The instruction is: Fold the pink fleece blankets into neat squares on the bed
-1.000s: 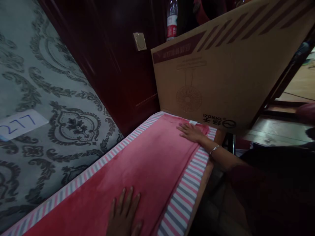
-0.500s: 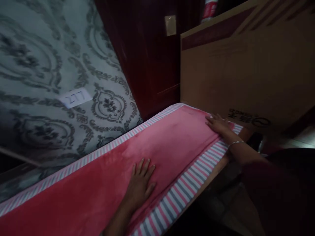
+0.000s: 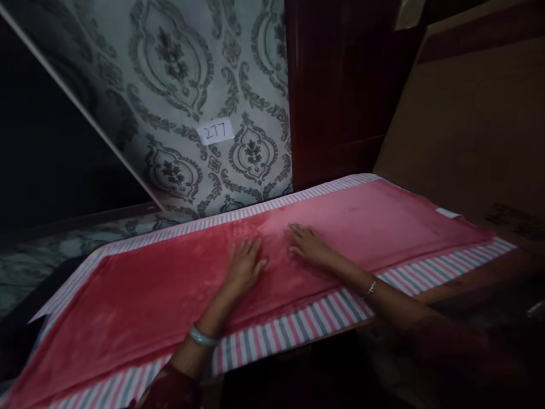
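A long red plush cloth [image 3: 162, 295] lies spread over a striped pink, grey and white cloth [image 3: 293, 329], whose edges show along both long sides. My left hand [image 3: 244, 264] rests flat near the middle of the red cloth, fingers spread, with a bangle on the wrist. To its right, my right hand [image 3: 310, 244] lies flat on the same cloth, fingers stretched out and pointing left. Neither hand holds anything. The nap of the red cloth looks paler on the right half and darker on the left. A small white tag [image 3: 448, 213] shows at its far right edge.
Behind the cloths is a patterned wall [image 3: 183, 74] bearing a paper label [image 3: 216, 131] marked 277. A dark red panel [image 3: 336, 96] adjoins it. A large cardboard box [image 3: 477, 130] stands at the right, and a dark screen-like panel [image 3: 55, 130] at the left.
My right hand has moved left from the far right end of the red cloth to near my left hand. The view has turned left, showing the cloth's left end.
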{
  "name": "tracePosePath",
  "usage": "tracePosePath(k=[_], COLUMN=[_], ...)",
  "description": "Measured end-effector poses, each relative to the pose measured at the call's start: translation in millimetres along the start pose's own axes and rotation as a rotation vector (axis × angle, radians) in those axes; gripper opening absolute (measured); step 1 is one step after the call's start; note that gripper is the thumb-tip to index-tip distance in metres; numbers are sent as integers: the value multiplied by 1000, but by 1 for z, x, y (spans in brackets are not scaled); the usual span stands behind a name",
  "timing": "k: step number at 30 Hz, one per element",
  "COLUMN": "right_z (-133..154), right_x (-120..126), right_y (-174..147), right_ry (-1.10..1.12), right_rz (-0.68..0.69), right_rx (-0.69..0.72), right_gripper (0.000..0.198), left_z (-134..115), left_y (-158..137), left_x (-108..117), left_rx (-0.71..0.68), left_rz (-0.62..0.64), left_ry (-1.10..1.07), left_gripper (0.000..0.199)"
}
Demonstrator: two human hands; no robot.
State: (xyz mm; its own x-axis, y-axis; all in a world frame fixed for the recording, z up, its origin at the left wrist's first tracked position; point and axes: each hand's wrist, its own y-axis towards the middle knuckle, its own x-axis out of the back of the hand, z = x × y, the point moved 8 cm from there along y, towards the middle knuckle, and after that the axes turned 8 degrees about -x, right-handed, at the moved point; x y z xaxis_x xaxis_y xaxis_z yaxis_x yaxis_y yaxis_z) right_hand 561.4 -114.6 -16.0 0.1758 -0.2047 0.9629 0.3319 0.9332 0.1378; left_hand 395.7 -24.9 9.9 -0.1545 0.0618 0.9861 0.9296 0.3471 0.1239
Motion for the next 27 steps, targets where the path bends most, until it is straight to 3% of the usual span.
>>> tracePosePath(k=[3,6,11,13,15,17,19,22,25,27], right_z=[53,103,179,195,194,170,120,11,-110,-171], right_x=[-10,-20,-45,-57,-62,-61,-55,-38,-14,6], right_y=[4,6,0,-4,-6,-6,-9,-29,-72,-104], right_ry=[47,84,142,141,125,90,26,-106,-193,-230], right_rz=[29,40,39,69,76,58,43,38,55,33], right_rx=[71,110,243,294,308,259,144,-113,-446,-643], right_gripper=[63,65,68,68,68,67,67,66,64,64], left_z=[40,63,78,78,78,78,78,78,77,76], left_y=[-38,-78,-121,-127,-129,-129,-128,-127,-127,-126], left_x=[10,7,-8,-15,-20,-22,-23,-22,-21,-22], left_rx=[216,331,405,396,389,393,395,398,396,388], left_rz=[-29,-34,-24,-1,13,17,20,24,21,11], left_ry=[95,165,223,235,242,237,228,233,240,229], left_gripper=[61,61,65,65,65,65,66,67,67,67])
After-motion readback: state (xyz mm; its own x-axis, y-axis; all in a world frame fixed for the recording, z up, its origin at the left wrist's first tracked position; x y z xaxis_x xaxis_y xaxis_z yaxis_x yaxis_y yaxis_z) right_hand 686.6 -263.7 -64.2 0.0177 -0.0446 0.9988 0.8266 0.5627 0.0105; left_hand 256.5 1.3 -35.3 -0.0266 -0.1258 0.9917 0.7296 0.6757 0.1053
